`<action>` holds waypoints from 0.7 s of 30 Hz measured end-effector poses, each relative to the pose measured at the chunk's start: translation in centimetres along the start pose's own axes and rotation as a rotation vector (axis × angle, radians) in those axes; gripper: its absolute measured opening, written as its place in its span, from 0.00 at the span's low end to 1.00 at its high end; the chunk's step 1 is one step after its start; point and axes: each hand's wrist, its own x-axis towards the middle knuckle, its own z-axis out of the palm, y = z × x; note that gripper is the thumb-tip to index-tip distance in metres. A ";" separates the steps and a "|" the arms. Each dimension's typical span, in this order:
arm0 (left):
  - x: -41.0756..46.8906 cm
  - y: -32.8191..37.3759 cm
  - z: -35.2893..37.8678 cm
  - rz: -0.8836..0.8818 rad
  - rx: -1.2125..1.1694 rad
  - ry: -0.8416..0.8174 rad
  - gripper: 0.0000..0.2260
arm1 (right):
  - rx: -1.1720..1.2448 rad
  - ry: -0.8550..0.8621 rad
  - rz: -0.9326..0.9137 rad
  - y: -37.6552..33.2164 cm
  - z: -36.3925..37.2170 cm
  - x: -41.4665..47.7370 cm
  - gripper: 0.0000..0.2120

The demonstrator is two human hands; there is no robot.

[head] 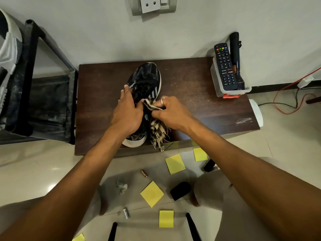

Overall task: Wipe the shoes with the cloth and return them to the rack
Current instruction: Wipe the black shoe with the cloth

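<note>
A black mesh sneaker [147, 75] with a white sole lies on the dark wooden table [199, 105], toe pointing to the wall. My left hand [127, 110] holds it from the left side, fingers curled over the laces and tongue. My right hand [171, 113] grips a checked beige-and-black cloth [157, 131] against the shoe's right side; the cloth's fringed end hangs down near the table's front edge. The black metal shoe rack [34, 66] stands at the left, with a white-and-black shoe [8, 49] on its top at the frame's edge.
A clear tub [224, 87] at the table's back right holds a remote [224, 66] and a torch [236, 61]. On the floor lie yellow sticky notes [152, 193], a battery [144, 173], crumpled paper [121, 186], a black object [180, 190]. Red and black cables [284, 101] run at right.
</note>
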 end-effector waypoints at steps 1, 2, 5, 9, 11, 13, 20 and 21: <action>0.0 0.0 0.0 0.001 0.005 -0.001 0.32 | 0.001 -0.038 -0.009 0.1 -0.1 -0.1 0.05; 0.0 0.0 0.0 0.001 0.005 -0.005 0.33 | -0.010 -0.044 -0.024 0.2 -0.2 0.0 0.05; 0.1 -0.1 -0.1 0.005 0.011 -0.026 0.33 | -0.109 0.121 -0.115 0.6 0.2 0.7 0.06; -0.1 -0.1 -0.2 0.014 0.016 -0.048 0.33 | -0.185 0.382 -0.147 1.8 0.7 2.6 0.15; -0.1 -0.1 -0.3 0.016 0.008 -0.052 0.33 | -0.154 0.425 -0.104 1.8 0.5 3.1 0.17; 0.0 -0.2 -0.2 0.007 -0.007 -0.048 0.33 | -0.129 0.380 -0.064 1.4 0.5 3.0 0.15; -0.1 -0.2 -0.2 -0.027 -0.051 0.005 0.32 | -0.025 -0.066 -0.116 -0.2 1.2 -1.1 0.15; -0.1 -0.2 -0.2 -0.023 -0.049 0.002 0.31 | -0.007 -0.115 -0.114 -0.3 1.1 -1.3 0.16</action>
